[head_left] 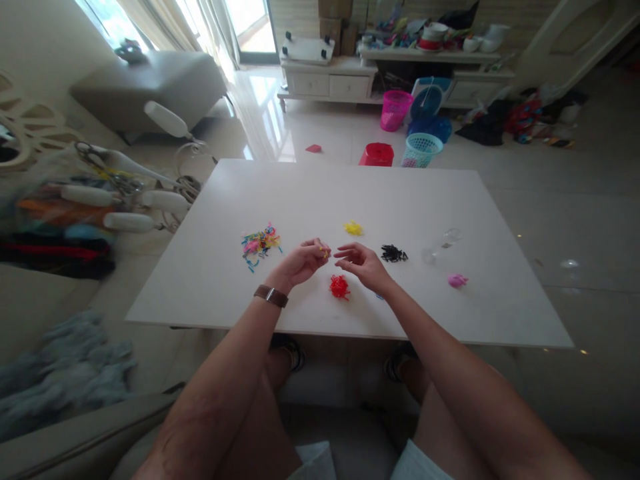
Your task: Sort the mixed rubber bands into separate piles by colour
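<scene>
Above the white table (310,193), my left hand (303,263) pinches some small yellow bands (325,253) that look like rubber bands. My right hand (363,263) faces it a short gap away, fingers apart and nothing visible in them. Just below and between the hands lies a red pile of bands (339,287). A mixed-colour pile (261,245) sits to the left of my left hand. Beyond the hands is a yellow pile (353,229), and a black pile (395,253) lies right of my right hand. A bluish piece (380,297) is partly hidden by my right wrist.
Toward the table's right are a clear container (447,240) and a pink lump (457,280) of unclear kind. Past the far edge stand a red stool or bin (379,155) and a light-blue basket (421,150). A lamp with white shades (130,222) borders the left side.
</scene>
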`<move>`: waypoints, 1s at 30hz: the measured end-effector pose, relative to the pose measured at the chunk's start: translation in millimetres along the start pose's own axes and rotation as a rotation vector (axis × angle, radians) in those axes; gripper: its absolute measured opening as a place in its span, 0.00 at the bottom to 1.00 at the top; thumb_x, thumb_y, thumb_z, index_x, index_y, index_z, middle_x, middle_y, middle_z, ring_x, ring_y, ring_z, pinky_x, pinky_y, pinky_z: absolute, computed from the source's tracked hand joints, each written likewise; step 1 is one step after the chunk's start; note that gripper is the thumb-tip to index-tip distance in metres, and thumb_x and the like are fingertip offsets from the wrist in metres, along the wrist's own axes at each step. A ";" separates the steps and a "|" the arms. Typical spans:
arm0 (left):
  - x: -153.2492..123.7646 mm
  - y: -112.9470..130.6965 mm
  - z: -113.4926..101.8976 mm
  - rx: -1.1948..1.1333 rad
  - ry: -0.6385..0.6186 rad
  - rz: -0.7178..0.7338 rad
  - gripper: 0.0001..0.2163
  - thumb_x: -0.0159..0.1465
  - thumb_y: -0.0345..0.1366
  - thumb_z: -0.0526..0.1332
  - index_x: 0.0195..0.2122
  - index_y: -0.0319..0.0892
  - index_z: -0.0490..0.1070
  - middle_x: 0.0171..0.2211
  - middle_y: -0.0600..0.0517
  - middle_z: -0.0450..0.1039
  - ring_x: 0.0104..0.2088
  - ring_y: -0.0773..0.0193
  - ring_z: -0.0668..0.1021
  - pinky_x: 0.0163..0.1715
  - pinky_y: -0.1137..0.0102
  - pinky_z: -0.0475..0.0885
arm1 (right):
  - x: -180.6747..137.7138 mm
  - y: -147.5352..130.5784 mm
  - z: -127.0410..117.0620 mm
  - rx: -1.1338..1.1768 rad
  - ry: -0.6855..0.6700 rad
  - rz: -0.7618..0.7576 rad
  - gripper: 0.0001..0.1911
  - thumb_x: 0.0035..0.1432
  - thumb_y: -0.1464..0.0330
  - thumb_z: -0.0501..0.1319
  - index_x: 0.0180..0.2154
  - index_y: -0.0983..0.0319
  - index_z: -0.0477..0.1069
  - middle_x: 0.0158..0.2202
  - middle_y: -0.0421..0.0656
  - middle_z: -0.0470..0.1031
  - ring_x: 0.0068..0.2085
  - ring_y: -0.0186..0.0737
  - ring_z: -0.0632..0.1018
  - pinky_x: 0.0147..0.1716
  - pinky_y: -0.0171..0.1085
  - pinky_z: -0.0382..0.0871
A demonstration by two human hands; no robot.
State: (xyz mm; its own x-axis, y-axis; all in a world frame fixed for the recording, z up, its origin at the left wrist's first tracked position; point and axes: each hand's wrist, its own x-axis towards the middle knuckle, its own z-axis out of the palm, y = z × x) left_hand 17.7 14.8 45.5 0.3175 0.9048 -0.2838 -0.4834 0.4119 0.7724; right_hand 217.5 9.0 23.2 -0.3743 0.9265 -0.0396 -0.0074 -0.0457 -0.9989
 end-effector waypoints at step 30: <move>6.2 1.4 -37.9 0.137 0.408 0.063 0.09 0.44 0.27 0.70 0.21 0.38 0.69 0.25 0.52 0.72 0.31 0.69 0.75 0.41 0.69 0.73 | 63.3 62.4 45.6 -0.294 0.368 0.102 0.07 0.53 0.63 0.62 0.33 0.59 0.71 0.33 0.41 0.78 0.32 0.38 0.79 0.36 0.38 0.75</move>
State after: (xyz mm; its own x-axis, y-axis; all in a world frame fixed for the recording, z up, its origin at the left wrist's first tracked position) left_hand -11.9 25.1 23.3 -0.0705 0.9076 -0.4138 -0.3696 0.3616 0.8560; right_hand 151.0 47.7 -40.6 -0.0056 0.9959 -0.0901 0.2948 -0.0845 -0.9518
